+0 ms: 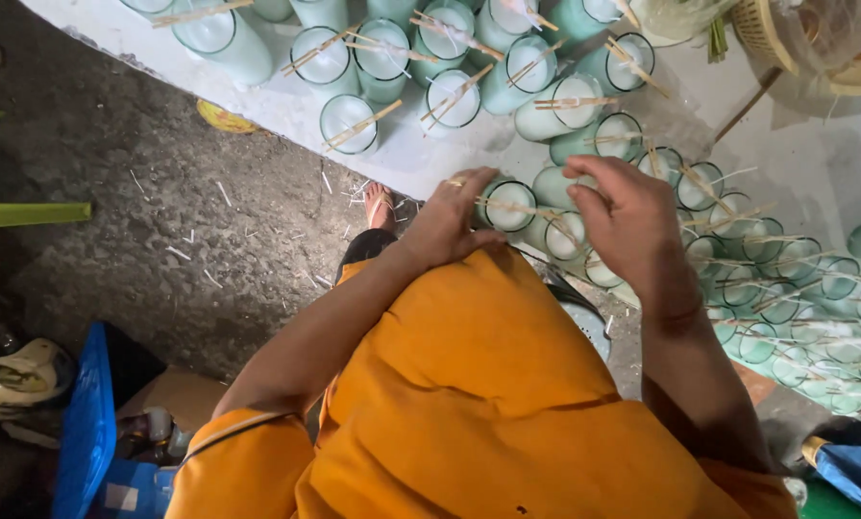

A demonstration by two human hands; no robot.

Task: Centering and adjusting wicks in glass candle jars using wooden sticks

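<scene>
A: What do we see first, working from the largest thing down?

B: The white table (430, 163) crossing the upper part of the view, and beside it the dark rough floor (161, 211), strewn with pale splinters. We note our own orange clothing (469, 404) filling the lower middle.

A: And on the table?

B: Many pale green glass jars (536, 77) filled with white wax, standing close together in rows — each has thin wooden sticks (361, 123) laid across its mouth.

A: Where are our hands?

B: Both reach to the near edge of the table. The left hand (455, 221) rests with curled fingers against one jar (509, 205) at the table's edge, touching its rim; a long stick (522, 207) lies across that jar. We cannot tell whether the fingers pinch the stick or only rest on the glass.

A: The right hand?

B: The right hand (632, 226) hovers just over the neighbouring jars, fingers bent inward and loosely gathered — whether it grips anything is hidden by the hand itself.

A: Smaller items?

B: A blue crate (89, 423) at lower left with a worn shoe (17, 375) beside it, a woven basket (767, 29) at the upper right, and a sandalled foot (380, 204) on the floor by the table's edge.
</scene>
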